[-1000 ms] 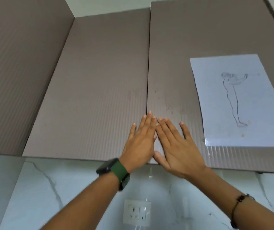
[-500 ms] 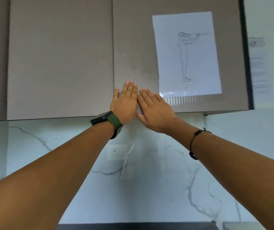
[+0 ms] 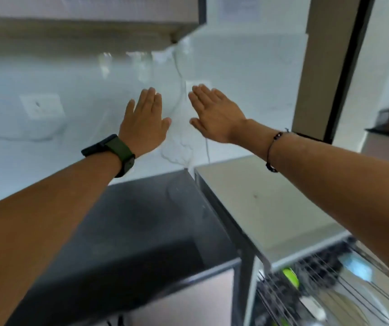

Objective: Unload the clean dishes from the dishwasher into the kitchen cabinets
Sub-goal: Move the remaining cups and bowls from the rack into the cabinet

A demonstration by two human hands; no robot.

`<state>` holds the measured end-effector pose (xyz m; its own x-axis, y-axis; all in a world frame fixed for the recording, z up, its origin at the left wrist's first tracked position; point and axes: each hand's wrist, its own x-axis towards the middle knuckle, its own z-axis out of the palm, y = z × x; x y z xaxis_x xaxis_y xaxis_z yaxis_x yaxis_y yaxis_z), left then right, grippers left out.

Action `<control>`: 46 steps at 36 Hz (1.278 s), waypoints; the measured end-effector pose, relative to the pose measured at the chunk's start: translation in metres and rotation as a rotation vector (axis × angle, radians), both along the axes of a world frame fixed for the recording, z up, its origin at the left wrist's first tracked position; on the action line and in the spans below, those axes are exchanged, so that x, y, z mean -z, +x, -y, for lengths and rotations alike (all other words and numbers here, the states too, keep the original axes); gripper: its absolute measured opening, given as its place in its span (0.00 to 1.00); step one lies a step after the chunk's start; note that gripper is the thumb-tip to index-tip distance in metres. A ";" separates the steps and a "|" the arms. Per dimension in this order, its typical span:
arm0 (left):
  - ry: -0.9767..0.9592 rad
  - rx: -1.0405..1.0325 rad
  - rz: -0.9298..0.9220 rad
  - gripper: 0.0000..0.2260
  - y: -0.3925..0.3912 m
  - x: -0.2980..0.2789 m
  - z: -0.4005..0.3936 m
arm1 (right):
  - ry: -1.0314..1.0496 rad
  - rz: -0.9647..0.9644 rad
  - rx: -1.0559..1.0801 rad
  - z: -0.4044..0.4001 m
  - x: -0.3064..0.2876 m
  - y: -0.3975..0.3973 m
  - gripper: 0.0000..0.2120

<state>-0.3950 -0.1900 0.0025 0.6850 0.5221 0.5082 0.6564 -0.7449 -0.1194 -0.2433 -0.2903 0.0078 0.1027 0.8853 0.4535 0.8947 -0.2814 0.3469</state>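
My left hand [image 3: 143,121] and my right hand [image 3: 214,112] are stretched out flat in the air in front of the white marbled wall, a little apart, fingers straight, holding nothing. The brown upper cabinet [image 3: 83,27] shows only its underside at the top left, above both hands. At the bottom right the dishwasher [image 3: 259,203] has a steel top, and its pulled-out wire rack [image 3: 325,290] holds blurred dishes, among them something green and something pale blue. My right forearm crosses above the rack.
A black countertop [image 3: 141,231] lies below my left arm, beside the dishwasher. Wall sockets [image 3: 41,105] sit on the backsplash at left. A brown pillar with a dark frame [image 3: 325,67] stands at the right, with another counter [image 3: 388,130] behind it.
Both hands have come off the closed cabinet doors and dropped lower, moving apart. The view has tilted down from the cabinet fronts to the countertop and the dishwasher rack.
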 end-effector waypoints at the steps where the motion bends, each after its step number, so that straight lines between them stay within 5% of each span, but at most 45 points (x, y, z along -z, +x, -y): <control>1: -0.030 0.009 -0.012 0.27 0.008 0.012 0.012 | -0.008 -0.020 0.012 0.012 0.010 0.007 0.30; 13: -0.243 0.234 -0.096 0.28 0.063 0.112 0.149 | -0.183 -0.198 0.221 0.180 0.127 0.039 0.30; 30: -0.448 0.422 -0.208 0.28 0.089 0.204 0.259 | -0.337 -0.371 0.529 0.350 0.215 0.043 0.32; 46: -0.620 0.189 -0.304 0.28 0.138 0.341 0.402 | -0.460 -0.503 0.287 0.443 0.318 0.151 0.31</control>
